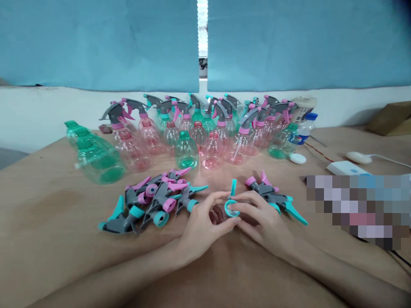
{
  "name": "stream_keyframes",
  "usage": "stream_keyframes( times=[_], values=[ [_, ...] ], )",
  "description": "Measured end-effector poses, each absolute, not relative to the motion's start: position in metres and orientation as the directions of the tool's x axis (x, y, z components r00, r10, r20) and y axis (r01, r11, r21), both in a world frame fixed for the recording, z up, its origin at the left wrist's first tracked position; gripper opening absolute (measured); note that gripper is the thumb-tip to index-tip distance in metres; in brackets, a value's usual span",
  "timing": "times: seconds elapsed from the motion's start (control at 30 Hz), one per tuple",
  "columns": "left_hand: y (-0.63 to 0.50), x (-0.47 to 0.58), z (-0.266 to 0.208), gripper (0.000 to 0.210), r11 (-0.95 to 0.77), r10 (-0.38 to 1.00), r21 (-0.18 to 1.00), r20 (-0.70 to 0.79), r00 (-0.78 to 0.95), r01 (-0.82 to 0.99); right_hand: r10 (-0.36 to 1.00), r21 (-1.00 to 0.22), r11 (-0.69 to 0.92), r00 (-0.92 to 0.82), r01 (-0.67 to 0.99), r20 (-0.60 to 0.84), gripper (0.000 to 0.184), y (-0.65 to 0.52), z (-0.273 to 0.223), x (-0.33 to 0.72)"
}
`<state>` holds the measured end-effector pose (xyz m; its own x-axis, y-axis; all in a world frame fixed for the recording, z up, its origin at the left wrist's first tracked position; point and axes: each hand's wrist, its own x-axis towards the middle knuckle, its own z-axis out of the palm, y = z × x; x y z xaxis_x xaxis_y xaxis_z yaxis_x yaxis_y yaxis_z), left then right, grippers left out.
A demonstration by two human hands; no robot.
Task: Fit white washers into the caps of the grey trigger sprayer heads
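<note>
Between both hands is a trigger spray head (231, 208) with a teal collar facing me and a teal trigger pointing up; its body is mostly hidden by fingers. My left hand (207, 220) is closed around its left side, thumb at the collar's lower edge. From the other side, my right hand (261, 216) has its fingers on the collar. Left of my hands lies a pile of spray heads (154, 199), grey with pink or teal parts. Beside my right hand lie a pink-collared spray head (261, 186) and a teal-trigger one (285, 205).
Rows of pink and green bottles stand behind, some fitted with spray heads, including an open-necked green bottle (186, 152) and pink bottle (212, 154). Green bottles (99, 158) stand left. At right are a blue-capped bottle (306, 128), white lid (297, 158), mouse (358, 158) and a pixelated patch.
</note>
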<state>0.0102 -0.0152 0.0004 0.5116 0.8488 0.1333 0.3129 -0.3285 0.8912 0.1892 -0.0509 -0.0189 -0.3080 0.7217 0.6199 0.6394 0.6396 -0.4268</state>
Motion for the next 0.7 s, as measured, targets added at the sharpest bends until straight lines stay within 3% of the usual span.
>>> stream_keyframes(
  times=[0.23, 0.5, 0.57, 0.7],
  values=[
    [-0.022, 0.008, 0.005, 0.035, -0.332, 0.818, 0.924, 0.181, 0.546, 0.192, 0.703, -0.491, 0.655, -0.227, 0.574, 0.674, 0.021, -0.046, -0.013, 0.189],
    [-0.019, 0.007, -0.009, 0.016, -0.367, 0.874, 0.909, 0.263, 0.408, 0.200, 0.722, -0.455, 0.441, -0.004, 0.773, 0.692, 0.019, -0.023, -0.005, 0.194],
    [-0.018, 0.008, -0.010, 0.014, -0.382, 0.867, 0.898, 0.267, 0.421, 0.217, 0.718, -0.408, 0.456, -0.056, 0.791, 0.694, 0.021, -0.013, 0.008, 0.187],
    [-0.017, 0.010, -0.011, 0.015, -0.401, 0.847, 0.885, 0.259, 0.464, 0.237, 0.656, -0.239, 0.618, -0.323, 0.749, 0.682, 0.018, 0.009, 0.038, 0.157]
  ],
)
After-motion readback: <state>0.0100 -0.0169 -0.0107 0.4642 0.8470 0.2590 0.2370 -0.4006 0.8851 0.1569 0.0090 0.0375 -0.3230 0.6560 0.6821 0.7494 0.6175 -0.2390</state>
